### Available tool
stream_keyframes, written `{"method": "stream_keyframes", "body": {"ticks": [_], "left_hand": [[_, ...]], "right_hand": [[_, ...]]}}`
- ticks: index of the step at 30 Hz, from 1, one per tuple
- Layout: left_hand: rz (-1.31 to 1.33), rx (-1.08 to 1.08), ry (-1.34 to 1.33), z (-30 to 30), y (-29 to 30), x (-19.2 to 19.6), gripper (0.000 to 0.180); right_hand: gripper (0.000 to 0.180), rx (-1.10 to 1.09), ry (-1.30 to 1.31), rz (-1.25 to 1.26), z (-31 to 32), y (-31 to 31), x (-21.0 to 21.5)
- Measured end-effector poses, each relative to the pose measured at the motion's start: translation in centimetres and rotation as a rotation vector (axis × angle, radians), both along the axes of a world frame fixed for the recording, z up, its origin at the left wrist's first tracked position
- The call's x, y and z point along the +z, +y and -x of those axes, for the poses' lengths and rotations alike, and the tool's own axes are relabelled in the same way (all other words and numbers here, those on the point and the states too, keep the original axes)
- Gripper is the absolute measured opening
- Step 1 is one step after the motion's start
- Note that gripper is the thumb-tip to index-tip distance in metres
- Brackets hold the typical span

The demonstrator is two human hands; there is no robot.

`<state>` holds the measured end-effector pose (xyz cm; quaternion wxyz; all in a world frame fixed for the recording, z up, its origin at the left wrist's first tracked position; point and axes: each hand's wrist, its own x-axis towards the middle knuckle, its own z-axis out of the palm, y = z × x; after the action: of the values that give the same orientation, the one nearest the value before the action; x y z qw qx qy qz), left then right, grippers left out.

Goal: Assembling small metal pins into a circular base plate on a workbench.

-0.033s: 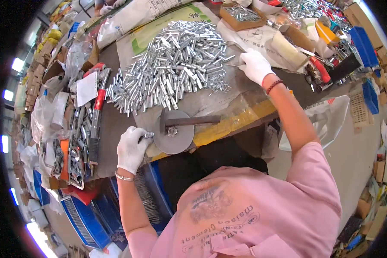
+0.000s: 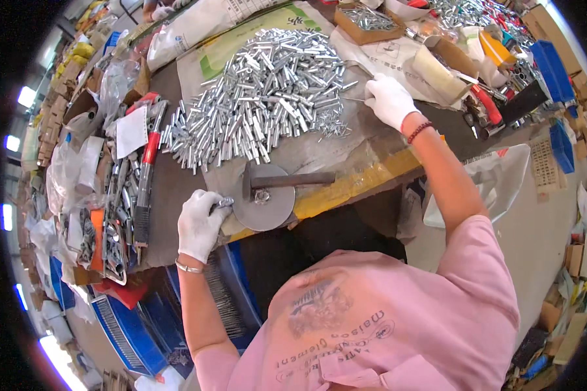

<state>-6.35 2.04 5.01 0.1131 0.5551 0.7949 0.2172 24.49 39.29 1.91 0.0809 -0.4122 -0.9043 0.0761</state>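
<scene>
My left hand (image 2: 200, 225), in a white glove, pinches a small shiny metal piece (image 2: 225, 202) beside a round grey disc (image 2: 265, 214) at the bench edge. On that disc lies a hammer (image 2: 300, 180) with its handle pointing right, and a small metal bit (image 2: 261, 196) sits next to its head. My gloved right hand (image 2: 391, 102) is closed by the right side of a big heap of silvery metal tubes (image 2: 261, 91). A thin metal pin (image 2: 353, 99) sticks out from its fingertips. Smaller metal parts (image 2: 332, 125) lie at the heap's lower right.
Hand tools, including a red-and-black-handled one (image 2: 147, 169), crowd the left. A cardboard tray (image 2: 366, 27) of metal parts stands at the back, with red-handled tools (image 2: 486, 104) on the right. Blue bins (image 2: 125, 332) are below the bench. Yellow tape (image 2: 359, 180) runs along its front edge.
Almost nothing differs. The whole view has shifted very slightly, and both hands keep their places and grips.
</scene>
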Motion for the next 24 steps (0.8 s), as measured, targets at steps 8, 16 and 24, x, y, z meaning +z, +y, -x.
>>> {"method": "stream_keyframes", "body": {"ticks": [8, 16, 24], "left_hand": [[-0.212, 0.039, -0.077, -1.0, -0.9, -0.7, 0.017], [-0.296, 0.081, -0.384, -4.9, -2.3, -2.3, 0.029], [-0.513, 0.372, -1.348, -7.0, -3.8, -1.7, 0.038]], "right_hand": [[0.005, 0.127, -0.060, -0.162, -5.6, -5.2, 5.0], [0.013, 0.438, 0.298, 0.151, 0.9, -13.4, 4.7], [0.013, 0.635, 0.253, 0.132, 6.2, -22.1, 3.0]]}}
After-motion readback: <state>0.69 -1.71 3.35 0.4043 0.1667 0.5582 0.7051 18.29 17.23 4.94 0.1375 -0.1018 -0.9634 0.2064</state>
